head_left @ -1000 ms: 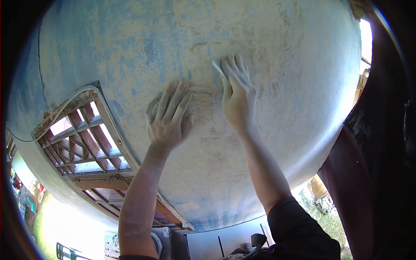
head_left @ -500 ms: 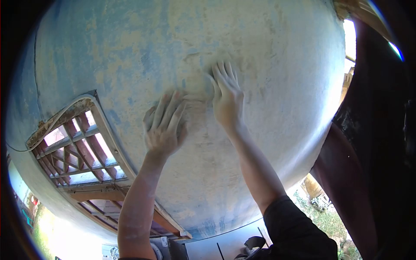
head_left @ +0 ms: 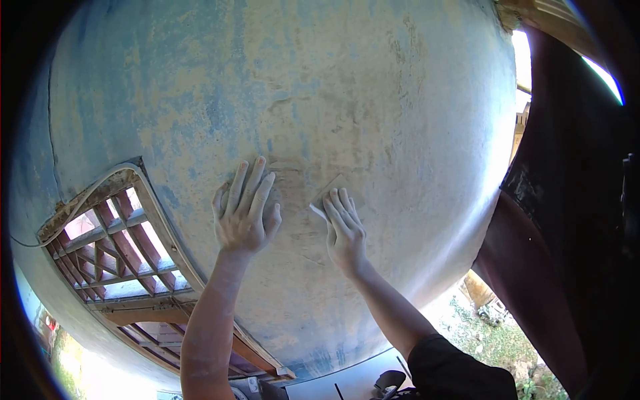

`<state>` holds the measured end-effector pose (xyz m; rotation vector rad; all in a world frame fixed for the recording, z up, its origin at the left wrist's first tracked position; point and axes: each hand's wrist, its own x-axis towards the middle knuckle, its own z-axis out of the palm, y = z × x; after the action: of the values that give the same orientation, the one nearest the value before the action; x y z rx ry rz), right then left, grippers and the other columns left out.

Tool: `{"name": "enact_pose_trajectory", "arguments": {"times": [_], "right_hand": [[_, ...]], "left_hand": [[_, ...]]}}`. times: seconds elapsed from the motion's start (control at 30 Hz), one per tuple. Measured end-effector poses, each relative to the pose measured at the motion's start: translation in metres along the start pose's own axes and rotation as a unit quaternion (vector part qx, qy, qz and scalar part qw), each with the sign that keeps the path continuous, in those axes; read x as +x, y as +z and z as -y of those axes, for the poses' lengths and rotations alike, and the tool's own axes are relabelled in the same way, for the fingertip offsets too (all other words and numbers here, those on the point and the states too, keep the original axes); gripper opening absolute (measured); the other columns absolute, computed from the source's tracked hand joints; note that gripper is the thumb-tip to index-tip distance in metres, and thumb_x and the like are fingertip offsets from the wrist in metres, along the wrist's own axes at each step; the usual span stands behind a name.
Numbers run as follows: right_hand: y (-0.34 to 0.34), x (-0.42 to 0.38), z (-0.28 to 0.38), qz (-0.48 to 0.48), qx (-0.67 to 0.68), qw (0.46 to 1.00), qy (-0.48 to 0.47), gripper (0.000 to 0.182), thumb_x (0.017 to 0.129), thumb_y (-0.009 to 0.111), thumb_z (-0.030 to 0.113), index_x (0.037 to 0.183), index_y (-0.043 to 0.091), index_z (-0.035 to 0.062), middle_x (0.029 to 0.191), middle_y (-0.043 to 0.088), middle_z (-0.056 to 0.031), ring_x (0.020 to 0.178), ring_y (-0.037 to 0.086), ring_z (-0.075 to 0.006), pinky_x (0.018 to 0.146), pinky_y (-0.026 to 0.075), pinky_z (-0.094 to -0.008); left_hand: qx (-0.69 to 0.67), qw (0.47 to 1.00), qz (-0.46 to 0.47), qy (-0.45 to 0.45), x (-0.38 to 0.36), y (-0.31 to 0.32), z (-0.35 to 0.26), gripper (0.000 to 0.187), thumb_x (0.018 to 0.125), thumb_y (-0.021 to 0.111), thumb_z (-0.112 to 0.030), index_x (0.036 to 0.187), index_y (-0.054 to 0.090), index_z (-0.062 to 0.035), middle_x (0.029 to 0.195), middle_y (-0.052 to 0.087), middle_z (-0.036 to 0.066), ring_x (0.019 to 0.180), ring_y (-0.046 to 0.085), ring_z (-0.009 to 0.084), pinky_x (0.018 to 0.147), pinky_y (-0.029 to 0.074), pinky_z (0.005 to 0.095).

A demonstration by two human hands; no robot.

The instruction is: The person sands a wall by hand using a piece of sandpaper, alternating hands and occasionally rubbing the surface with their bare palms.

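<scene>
A wall [head_left: 300, 120] with patchy blue and pale worn paint fills the view. Flat on it, with dusty fingers spread, rests my left hand [head_left: 243, 213], which holds nothing. To its right, my right hand [head_left: 345, 230] presses a thin sheet [head_left: 327, 193] against the wall. The sheet is pale, matches the wall in colour, and its corner and a white edge stick out past the fingers. Most of the sheet lies under the hand.
At the lower left is a window with a wooden lattice [head_left: 113, 243], and a cable [head_left: 87, 189] runs over its frame. Dark draped material [head_left: 573, 200] hangs on the right. Plants [head_left: 493, 333] show at the lower right.
My right hand has moved down the wall, and the sheet under it now shows more clearly. My left hand stays near the same spot, its fingers now sharper in view.
</scene>
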<state>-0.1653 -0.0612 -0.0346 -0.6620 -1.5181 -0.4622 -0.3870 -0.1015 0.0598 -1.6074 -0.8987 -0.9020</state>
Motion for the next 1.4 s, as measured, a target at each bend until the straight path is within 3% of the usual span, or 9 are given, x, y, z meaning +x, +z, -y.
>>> {"name": "enact_pose_trajectory", "arguments": {"times": [0.33, 0.53, 0.6, 0.67, 0.87, 0.97, 1.1, 1.3, 1.4], "right_hand": [[-0.003, 0.181, 0.023, -0.058, 0.045, 0.997, -0.028, 0.039, 0.105, 0.056, 0.004, 0.143, 0.062, -0.0045, 0.154, 0.058, -0.0227, 0.149, 0.047, -0.0429, 0.124, 0.042, -0.0495], [0.015, 0.066, 0.034, 0.009, 0.029, 0.999, -0.044, 0.042, 0.101, 0.063, 0.004, 0.143, 0.063, -0.0013, 0.156, 0.056, -0.0213, 0.151, 0.046, -0.0395, 0.124, 0.041, -0.0503], [0.011, 0.021, 0.037, 0.031, 0.027, 0.999, -0.032, 0.043, 0.100, 0.065, 0.004, 0.143, 0.063, -0.0005, 0.157, 0.056, -0.0200, 0.151, 0.046, -0.0384, 0.124, 0.041, -0.0505], [0.013, 0.001, 0.032, 0.054, 0.014, 0.998, -0.022, 0.045, 0.099, 0.066, 0.004, 0.144, 0.063, 0.0004, 0.157, 0.056, -0.0186, 0.151, 0.047, -0.0374, 0.125, 0.041, -0.0504], [0.030, 0.139, 0.034, -0.072, 0.026, 0.995, -0.062, 0.034, 0.106, 0.060, 0.008, 0.137, 0.067, -0.0019, 0.151, 0.061, -0.0204, 0.147, 0.051, -0.0400, 0.124, 0.042, -0.0498], [0.017, 0.183, 0.050, -0.047, 0.034, 0.998, -0.038, 0.035, 0.107, 0.058, 0.010, 0.139, 0.066, -0.0029, 0.152, 0.061, -0.0203, 0.146, 0.052, -0.0390, 0.125, 0.042, -0.0488], [0.016, 0.160, 0.042, -0.044, 0.013, 0.997, -0.067, 0.036, 0.108, 0.057, 0.011, 0.140, 0.065, -0.0030, 0.152, 0.060, -0.0207, 0.146, 0.052, -0.0390, 0.125, 0.042, -0.0478], [0.016, 0.010, 0.033, -0.013, 0.001, 1.000, -0.014, 0.041, 0.100, 0.067, 0.004, 0.140, 0.066, -0.0018, 0.153, 0.059, -0.0203, 0.148, 0.051, -0.0382, 0.124, 0.043, -0.0509], [0.020, 0.020, 0.024, -0.019, -0.007, 1.000, -0.013, 0.041, 0.099, 0.069, 0.004, 0.140, 0.067, -0.0019, 0.153, 0.060, -0.0193, 0.147, 0.051, -0.0379, 0.123, 0.043, -0.0513]], "left_hand": [[-0.004, 1.000, 0.010, 0.016, 0.003, -0.004, 0.003, 0.055, 0.096, 0.065, -0.030, 0.149, 0.057, -0.0144, 0.164, 0.052, 0.007, 0.154, 0.044, 0.0265, 0.122, 0.028, 0.0492], [-0.028, 0.999, -0.035, 0.020, 0.002, 0.008, 0.029, 0.062, 0.095, 0.065, -0.024, 0.153, 0.052, -0.0099, 0.166, 0.049, 0.010, 0.155, 0.042, 0.0300, 0.122, 0.026, 0.0490], [-0.002, 0.993, -0.069, -0.100, 0.012, -0.015, 0.024, 0.066, 0.097, 0.062, -0.028, 0.157, 0.047, -0.0067, 0.166, 0.048, 0.013, 0.155, 0.041, 0.0337, 0.121, 0.026, 0.0493], [0.012, 0.993, -0.067, -0.096, 0.010, -0.013, 0.023, 0.066, 0.098, 0.061, -0.029, 0.158, 0.046, -0.0058, 0.166, 0.048, 0.015, 0.155, 0.041, 0.0348, 0.121, 0.026, 0.0498], [0.030, 0.993, -0.075, -0.085, 0.003, -0.008, 0.027, 0.066, 0.099, 0.060, -0.030, 0.158, 0.045, -0.0058, 0.165, 0.050, 0.013, 0.155, 0.041, 0.0334, 0.120, 0.026, 0.0510], [0.039, 0.993, -0.064, -0.093, 0.001, -0.007, 0.028, 0.065, 0.099, 0.060, -0.030, 0.158, 0.046, -0.0062, 0.165, 0.050, 0.011, 0.155, 0.041, 0.0321, 0.120, 0.026, 0.0510], [0.054, 0.993, -0.050, -0.096, 0.003, -0.008, 0.028, 0.063, 0.101, 0.058, -0.032, 0.157, 0.046, -0.0064, 0.166, 0.049, 0.011, 0.155, 0.041, 0.0315, 0.120, 0.027, 0.0500], [0.021, 0.994, -0.071, -0.076, 0.003, -0.008, 0.026, 0.061, 0.101, 0.057, -0.032, 0.156, 0.048, -0.0066, 0.166, 0.048, 0.013, 0.156, 0.041, 0.0312, 0.121, 0.027, 0.0495], [0.028, 0.995, -0.059, -0.072, 0.002, -0.008, 0.026, 0.062, 0.100, 0.058, -0.032, 0.156, 0.049, -0.0067, 0.166, 0.048, 0.014, 0.156, 0.041, 0.0314, 0.121, 0.028, 0.0492]]}}
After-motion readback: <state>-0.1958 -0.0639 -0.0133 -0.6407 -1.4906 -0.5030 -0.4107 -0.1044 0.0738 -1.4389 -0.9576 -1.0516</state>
